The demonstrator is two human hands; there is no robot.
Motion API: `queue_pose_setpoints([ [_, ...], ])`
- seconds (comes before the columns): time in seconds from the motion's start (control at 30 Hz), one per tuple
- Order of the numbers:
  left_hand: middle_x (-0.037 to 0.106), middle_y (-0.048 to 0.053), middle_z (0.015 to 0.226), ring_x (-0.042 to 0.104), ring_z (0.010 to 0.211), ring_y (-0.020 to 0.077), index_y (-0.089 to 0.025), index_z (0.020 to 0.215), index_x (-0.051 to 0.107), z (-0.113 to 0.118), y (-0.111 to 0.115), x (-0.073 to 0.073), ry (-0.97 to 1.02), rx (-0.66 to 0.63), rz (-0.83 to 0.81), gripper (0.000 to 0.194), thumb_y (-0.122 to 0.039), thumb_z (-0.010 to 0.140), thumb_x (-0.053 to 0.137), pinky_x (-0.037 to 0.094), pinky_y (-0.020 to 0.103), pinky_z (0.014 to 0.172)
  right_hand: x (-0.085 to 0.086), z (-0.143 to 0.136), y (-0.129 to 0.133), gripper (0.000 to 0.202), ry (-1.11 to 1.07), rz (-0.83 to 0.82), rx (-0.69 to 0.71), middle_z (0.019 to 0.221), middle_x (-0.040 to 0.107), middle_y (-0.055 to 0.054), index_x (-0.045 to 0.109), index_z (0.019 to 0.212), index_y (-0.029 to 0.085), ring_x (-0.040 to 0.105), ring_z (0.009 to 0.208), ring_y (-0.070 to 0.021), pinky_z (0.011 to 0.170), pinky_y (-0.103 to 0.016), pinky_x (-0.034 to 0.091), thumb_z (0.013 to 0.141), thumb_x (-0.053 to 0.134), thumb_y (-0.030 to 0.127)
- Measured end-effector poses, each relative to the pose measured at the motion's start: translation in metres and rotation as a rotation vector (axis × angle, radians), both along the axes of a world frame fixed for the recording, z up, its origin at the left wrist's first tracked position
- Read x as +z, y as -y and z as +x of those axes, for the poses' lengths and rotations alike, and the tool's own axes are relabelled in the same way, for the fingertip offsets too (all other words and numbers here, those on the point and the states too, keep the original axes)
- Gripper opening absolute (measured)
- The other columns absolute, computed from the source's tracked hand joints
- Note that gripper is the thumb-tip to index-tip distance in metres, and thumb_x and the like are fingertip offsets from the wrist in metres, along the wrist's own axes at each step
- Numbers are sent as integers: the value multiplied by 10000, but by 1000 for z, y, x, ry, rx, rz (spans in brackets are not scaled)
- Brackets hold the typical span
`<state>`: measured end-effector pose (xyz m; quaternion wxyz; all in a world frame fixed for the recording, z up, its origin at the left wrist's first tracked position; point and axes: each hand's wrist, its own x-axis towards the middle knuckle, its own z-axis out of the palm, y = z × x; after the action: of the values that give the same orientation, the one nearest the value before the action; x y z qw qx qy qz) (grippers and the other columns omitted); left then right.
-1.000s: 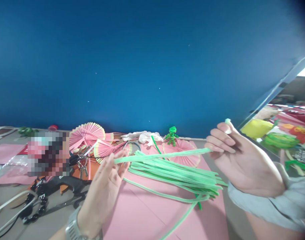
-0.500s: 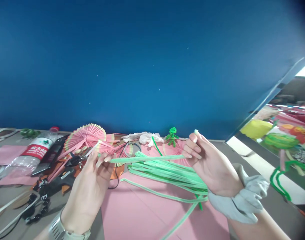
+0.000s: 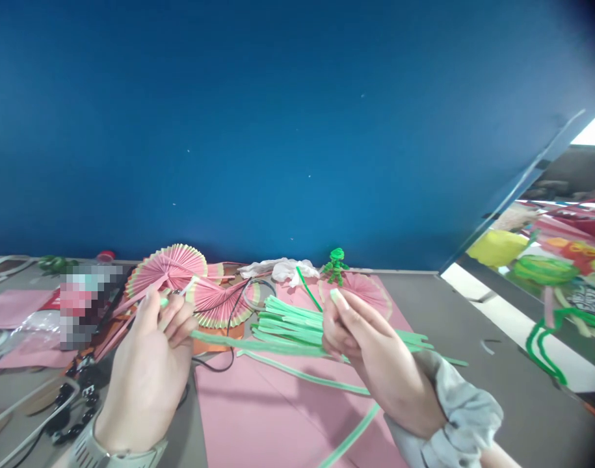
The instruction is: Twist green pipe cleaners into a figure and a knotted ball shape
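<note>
Left hand (image 3: 148,364) raised over the worktop (image 3: 473,338), fingers (image 3: 177,322) pinched on one end of a single light-green fuzzy pipe cleaner (image 3: 258,343). Right hand (image 3: 370,351) grips the other end, fingers curled round it. The stem spans between the hands, slightly sagging, just above the pink paper sheet (image 3: 277,416).

Loose bundle of matching light-green pipe cleaners (image 3: 287,318) lies on the sheet, directly behind the held one. Pink pleated paper fans (image 3: 170,263) farther back, beside a small dark-green twisted pipe-cleaner figure (image 3: 335,263). A black cable (image 3: 229,325) loops near the left hand.

Risk, as judged: the held stem sits so near the bundle that it could snag and drag others along. An uneven pull could kink the wire. The pinch is light, so an end may slip free.
</note>
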<state>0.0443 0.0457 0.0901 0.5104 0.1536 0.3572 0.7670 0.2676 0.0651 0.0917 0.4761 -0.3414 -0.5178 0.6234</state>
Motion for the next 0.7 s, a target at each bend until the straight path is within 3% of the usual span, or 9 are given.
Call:
queue_pose_setpoints([
  [0.13,411,-68,515,373,394,55,-189,601,397,2,0,-4,-13,21,-84,297,-277,873,478,334,167,353,-6,-6,8,322,174,17,57,504,279,76,427,663,201,231,440,-78,418,-223,207,912,383,399],
  [0.3,598,-14,659,576,563,111,-198,790,524,19,9,-11,11,11,-237,61,-235,793,573,480,192,489,-11,-10,15,346,236,5,119,516,299,77,436,656,183,235,446,-59,415,-209,192,914,389,409],
  [0.37,561,-33,599,545,498,91,-202,774,525,30,14,-18,7,-71,-178,76,-246,783,587,453,166,434,-13,-13,19,355,223,-2,135,509,295,79,427,651,183,233,441,-58,417,-212,193,916,381,416],
  [0.5,446,-73,480,336,307,31,-201,704,496,47,21,-33,-13,-355,0,161,-296,786,598,274,117,278,-22,-25,29,345,222,-15,78,539,302,70,424,677,188,258,473,-69,447,-219,223,922,358,423],
  [0.7,494,-79,504,346,311,13,-239,844,522,61,32,-45,-84,-449,40,123,-330,800,593,295,97,315,-33,-38,41,344,286,38,34,525,307,71,461,754,183,289,473,-83,467,-230,250,923,315,445],
])
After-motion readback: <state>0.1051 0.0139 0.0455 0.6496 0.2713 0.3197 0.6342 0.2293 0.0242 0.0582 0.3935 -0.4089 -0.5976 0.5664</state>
